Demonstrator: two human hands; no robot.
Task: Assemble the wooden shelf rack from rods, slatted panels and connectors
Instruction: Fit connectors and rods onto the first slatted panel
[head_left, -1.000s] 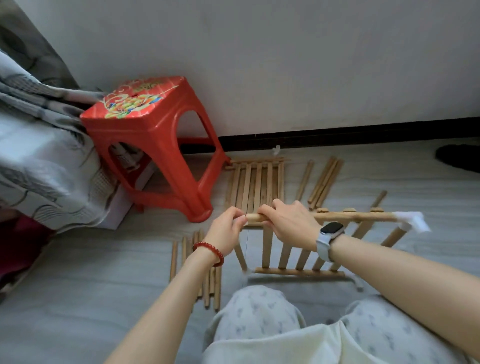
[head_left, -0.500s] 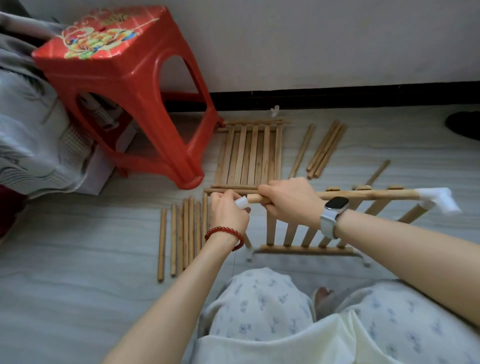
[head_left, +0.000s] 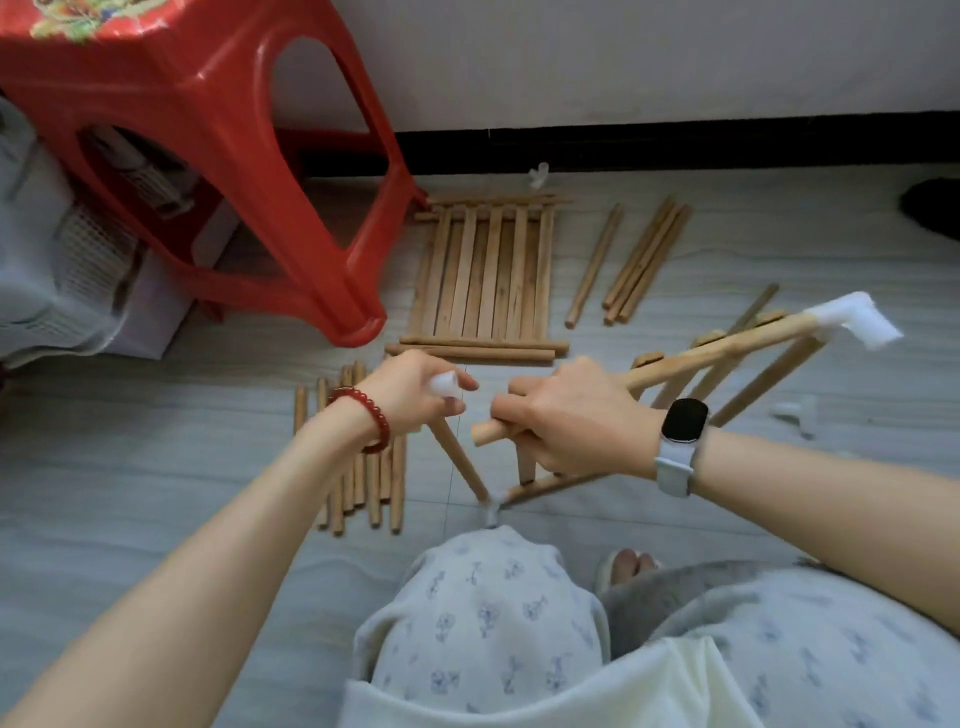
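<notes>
Head view: left hand (head_left: 415, 392) pinches white connector (head_left: 444, 384) (mostly hidden); right hand (head_left: 566, 415) grips rod (head_left: 727, 345).

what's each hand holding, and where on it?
Left hand: white connector, pinched atop an upright rod. Right hand: panel's top rod, near its bare end.

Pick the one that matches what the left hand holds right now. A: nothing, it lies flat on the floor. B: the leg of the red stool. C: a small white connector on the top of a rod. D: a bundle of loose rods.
C: the left hand pinches a small white connector above a slanted rod, just short of the bare rod end in the right hand.
</notes>
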